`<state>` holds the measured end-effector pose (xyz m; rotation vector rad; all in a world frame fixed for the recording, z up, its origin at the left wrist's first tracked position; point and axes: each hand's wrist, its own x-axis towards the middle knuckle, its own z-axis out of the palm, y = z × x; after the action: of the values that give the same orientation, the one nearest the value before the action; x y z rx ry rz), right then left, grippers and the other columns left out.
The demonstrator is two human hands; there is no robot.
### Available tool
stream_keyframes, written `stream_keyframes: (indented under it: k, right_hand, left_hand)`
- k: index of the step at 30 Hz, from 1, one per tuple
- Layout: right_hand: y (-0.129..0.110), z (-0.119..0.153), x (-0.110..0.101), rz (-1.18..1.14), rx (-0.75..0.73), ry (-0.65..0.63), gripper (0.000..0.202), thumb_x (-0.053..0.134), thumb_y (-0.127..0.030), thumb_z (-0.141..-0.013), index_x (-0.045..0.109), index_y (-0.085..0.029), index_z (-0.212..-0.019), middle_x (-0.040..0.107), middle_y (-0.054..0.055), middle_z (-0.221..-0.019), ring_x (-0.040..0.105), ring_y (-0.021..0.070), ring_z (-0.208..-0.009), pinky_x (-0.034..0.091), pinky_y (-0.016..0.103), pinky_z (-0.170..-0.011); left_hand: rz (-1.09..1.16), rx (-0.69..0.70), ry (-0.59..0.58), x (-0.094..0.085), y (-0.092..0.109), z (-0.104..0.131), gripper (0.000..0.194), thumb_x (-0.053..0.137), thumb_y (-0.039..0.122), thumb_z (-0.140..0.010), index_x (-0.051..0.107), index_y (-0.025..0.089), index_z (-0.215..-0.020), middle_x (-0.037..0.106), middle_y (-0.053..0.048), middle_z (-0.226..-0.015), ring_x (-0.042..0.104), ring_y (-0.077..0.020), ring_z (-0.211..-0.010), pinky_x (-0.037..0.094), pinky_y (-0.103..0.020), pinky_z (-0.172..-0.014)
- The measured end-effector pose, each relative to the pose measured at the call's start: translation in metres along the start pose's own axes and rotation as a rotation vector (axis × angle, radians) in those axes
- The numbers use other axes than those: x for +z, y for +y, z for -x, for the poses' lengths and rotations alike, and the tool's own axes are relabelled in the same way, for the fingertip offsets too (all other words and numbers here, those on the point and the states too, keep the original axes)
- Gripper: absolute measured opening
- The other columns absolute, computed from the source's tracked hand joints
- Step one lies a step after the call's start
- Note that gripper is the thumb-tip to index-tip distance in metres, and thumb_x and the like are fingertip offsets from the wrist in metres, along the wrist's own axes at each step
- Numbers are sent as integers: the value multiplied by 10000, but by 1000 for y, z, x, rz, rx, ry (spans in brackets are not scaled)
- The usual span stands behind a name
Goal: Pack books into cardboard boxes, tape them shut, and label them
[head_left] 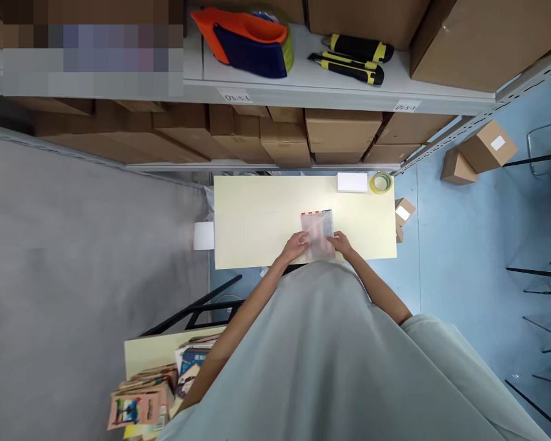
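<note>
A flat, translucent whitish plastic bag (319,236) lies at the front edge of the pale yellow table (257,214), just in front of my body. Something pinkish shows faintly through it, and red and dark marks run along its far edge. My left hand (296,246) grips the bag's left side with curled fingers. On the opposite side, my right hand (341,244) pinches the right edge between thumb and fingers. What is inside the bag cannot be made out.
A white box (352,182) and a tape roll (381,182) stand at the table's back right. Above is a shelf (349,92) with an orange-and-blue tape dispenser (248,43), utility knives (356,58) and cardboard boxes (342,131). Books (138,407) are piled at lower left.
</note>
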<state>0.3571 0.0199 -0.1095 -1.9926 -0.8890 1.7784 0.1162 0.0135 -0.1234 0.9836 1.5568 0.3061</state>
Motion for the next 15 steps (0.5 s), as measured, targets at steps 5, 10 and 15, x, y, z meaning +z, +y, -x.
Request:
stream_keyframes:
  k: [5, 10, 15]
  right_hand:
    - [3, 1, -8, -79, -6, -57, 380, 851, -491, -817, 649, -222, -994, 677, -23, -710, 599, 151, -639, 494, 260, -591]
    - [3, 2, -5, -119, -44, -76, 446, 888, -553, -806, 669, -222, -1010, 654, -35, -688, 547, 134, -613, 464, 250, -568]
    - [0, 14, -18, -147, -69, -111, 516, 865, -624, -828, 705, -213, -1096, 703, -9, -760, 598, 143, -673, 503, 264, -641]
  left_hand:
    - [69, -28, 47, 4, -5, 2, 463, 729, 263, -937, 750, 225, -1398, 739, -94, -1507, 737, -276, -1319, 570, -411, -1186]
    - [122, -75, 204, 1, -15, 6, 508, 724, 280, -934, 695, 180, -1432, 654, -157, -1602, 703, -292, -1352, 506, -440, -1239]
    - [227, -117, 292, 8, -17, 3, 523, 746, 464, -939, 698, 166, -1366, 706, -183, -1501, 724, -287, -1275, 541, -435, -1159]
